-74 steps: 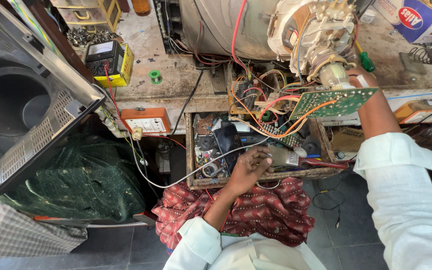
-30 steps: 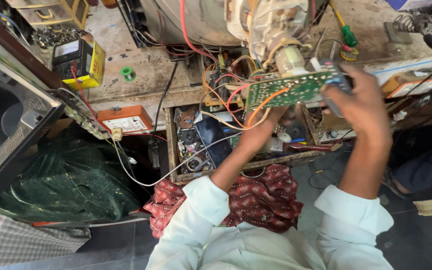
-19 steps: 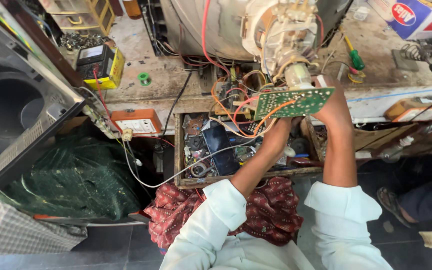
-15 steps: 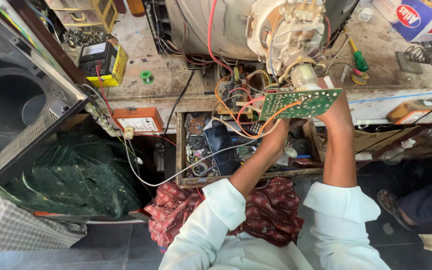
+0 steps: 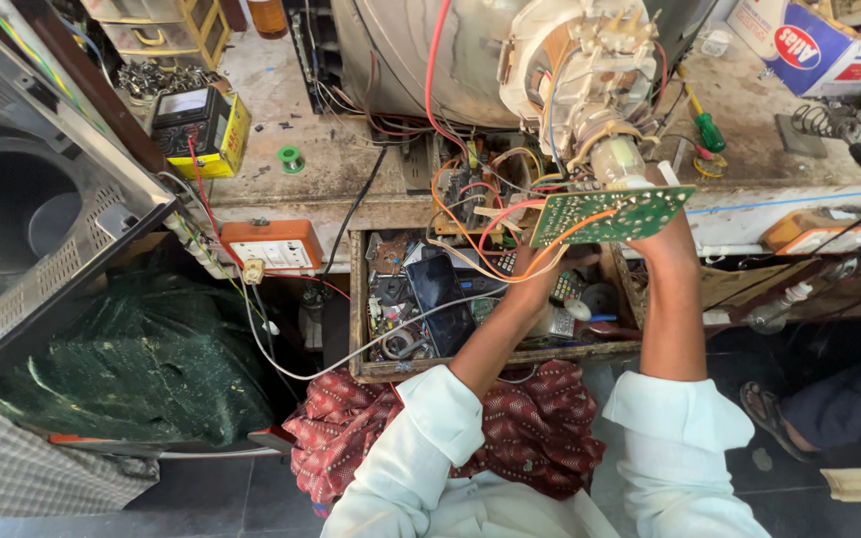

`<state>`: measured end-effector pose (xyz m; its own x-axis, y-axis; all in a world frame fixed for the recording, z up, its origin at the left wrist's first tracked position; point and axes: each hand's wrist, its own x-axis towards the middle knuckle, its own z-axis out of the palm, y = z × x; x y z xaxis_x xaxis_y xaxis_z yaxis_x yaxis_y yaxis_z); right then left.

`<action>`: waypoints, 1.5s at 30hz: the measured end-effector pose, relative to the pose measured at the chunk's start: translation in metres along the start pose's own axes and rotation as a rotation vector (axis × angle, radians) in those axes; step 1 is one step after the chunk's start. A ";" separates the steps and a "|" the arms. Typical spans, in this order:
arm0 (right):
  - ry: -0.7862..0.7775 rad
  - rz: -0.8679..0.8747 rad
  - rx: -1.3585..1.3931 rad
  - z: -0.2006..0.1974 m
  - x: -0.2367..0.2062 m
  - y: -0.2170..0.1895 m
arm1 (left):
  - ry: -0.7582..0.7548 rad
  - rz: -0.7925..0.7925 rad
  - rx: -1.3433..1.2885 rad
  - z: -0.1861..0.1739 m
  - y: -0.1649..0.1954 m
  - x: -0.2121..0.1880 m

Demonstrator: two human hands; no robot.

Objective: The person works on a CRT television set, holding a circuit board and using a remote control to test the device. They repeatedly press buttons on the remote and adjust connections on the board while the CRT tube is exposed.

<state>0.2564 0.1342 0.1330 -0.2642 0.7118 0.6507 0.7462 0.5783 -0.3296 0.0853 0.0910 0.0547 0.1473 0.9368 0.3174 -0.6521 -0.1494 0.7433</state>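
Observation:
A small green circuit board (image 5: 610, 214) sits at the neck end of a picture tube (image 5: 580, 70) that lies on the workbench. Orange and red wires (image 5: 480, 224) run from the board to the chassis behind it. My left hand (image 5: 540, 267) is under the board's left end, mostly hidden by it. My right hand (image 5: 672, 234) holds the board's right end from below, fingers hidden behind the board. Both forearms reach up from white sleeves.
An open wooden drawer (image 5: 361, 329) below the bench holds tools and parts. A yellow multimeter (image 5: 201, 130), an orange switch box (image 5: 271, 247), a green-handled screwdriver (image 5: 708, 125) and a solder stand (image 5: 854, 120) lie on the bench. A dark cabinet shell (image 5: 32, 209) stands at left.
My left hand came up out of the drawer to the board. Both hands moved the board back against the tube's neck end, where it now stays nearly still.

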 end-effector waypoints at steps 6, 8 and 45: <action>-0.060 0.090 -0.027 -0.004 0.001 0.008 | -0.002 -0.021 0.027 0.003 0.002 0.002; -0.069 0.399 0.250 -0.001 0.004 0.015 | 0.007 -0.053 0.050 0.005 0.004 0.004; -0.020 0.491 0.779 0.009 0.026 0.013 | -0.021 -0.020 0.032 0.002 0.006 0.011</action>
<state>0.2533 0.1635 0.1389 -0.0427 0.9508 0.3068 0.1572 0.3096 -0.9378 0.0845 0.0998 0.0640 0.1755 0.9330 0.3141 -0.6246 -0.1410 0.7681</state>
